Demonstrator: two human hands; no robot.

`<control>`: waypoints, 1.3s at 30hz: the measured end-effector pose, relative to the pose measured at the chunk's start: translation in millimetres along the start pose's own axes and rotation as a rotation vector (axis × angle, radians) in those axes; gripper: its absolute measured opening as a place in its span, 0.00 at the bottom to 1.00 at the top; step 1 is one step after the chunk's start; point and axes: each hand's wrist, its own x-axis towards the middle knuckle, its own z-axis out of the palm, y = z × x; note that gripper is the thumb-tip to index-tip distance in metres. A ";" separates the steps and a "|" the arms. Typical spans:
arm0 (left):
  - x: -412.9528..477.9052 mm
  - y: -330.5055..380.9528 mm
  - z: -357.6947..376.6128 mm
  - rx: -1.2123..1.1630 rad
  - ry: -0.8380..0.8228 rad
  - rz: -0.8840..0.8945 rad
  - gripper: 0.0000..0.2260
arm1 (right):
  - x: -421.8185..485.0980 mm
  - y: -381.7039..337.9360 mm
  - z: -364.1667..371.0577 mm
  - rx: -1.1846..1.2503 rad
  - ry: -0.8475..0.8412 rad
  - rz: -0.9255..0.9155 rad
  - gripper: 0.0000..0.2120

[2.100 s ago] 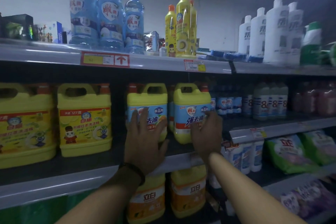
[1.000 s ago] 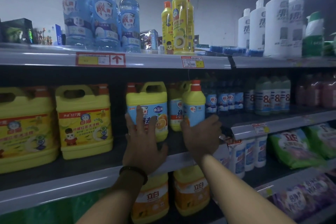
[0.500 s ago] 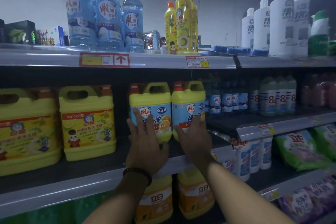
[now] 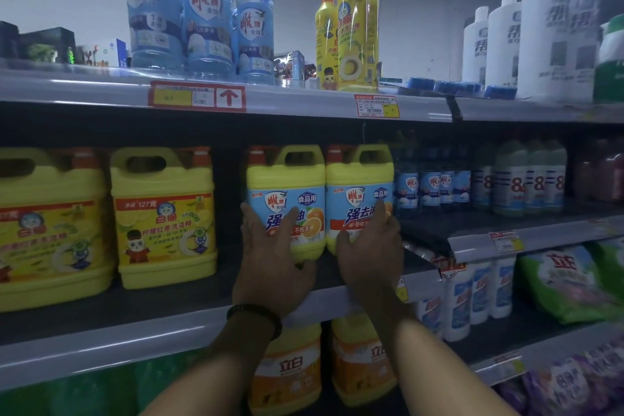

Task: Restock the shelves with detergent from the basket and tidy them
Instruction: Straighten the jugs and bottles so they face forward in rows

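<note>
Two yellow detergent jugs with blue labels stand side by side, touching, on the middle shelf (image 4: 135,338). My left hand (image 4: 270,260) lies with straight, spread fingers against the front of the left jug (image 4: 287,179), its thumb near the jug's base. Against the lower front of the right jug (image 4: 358,179), my right hand (image 4: 371,246) presses with its fingers pointing up along the jug's right edge. Both labels face forward. No basket is in view.
Two larger yellow jugs (image 4: 162,219) stand to the left, with a gap before the pair. Small blue-labelled bottles (image 4: 429,182) stand just right. Blue bottles (image 4: 206,10), yellow squeeze bottles (image 4: 354,27) and white bottles (image 4: 540,34) line the top shelf. Orange jugs (image 4: 290,368) sit below.
The right jug, turned side-on a second ago, now faces front and stands tight against the left jug. Both hands stay flat on the jugs.
</note>
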 end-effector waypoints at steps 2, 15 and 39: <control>0.3 -0.9 0.7 0.010 -0.015 0.000 0.42 | 1.3 1.6 3.0 -0.006 -0.023 0.007 0.44; -2.0 10.0 -4.3 0.108 -0.018 0.020 0.39 | 1.9 -0.7 -0.1 -0.037 -0.056 0.047 0.42; -57.6 -150.0 -172.3 0.266 0.210 0.145 0.23 | -138.1 -195.1 51.3 0.258 -0.079 -0.258 0.22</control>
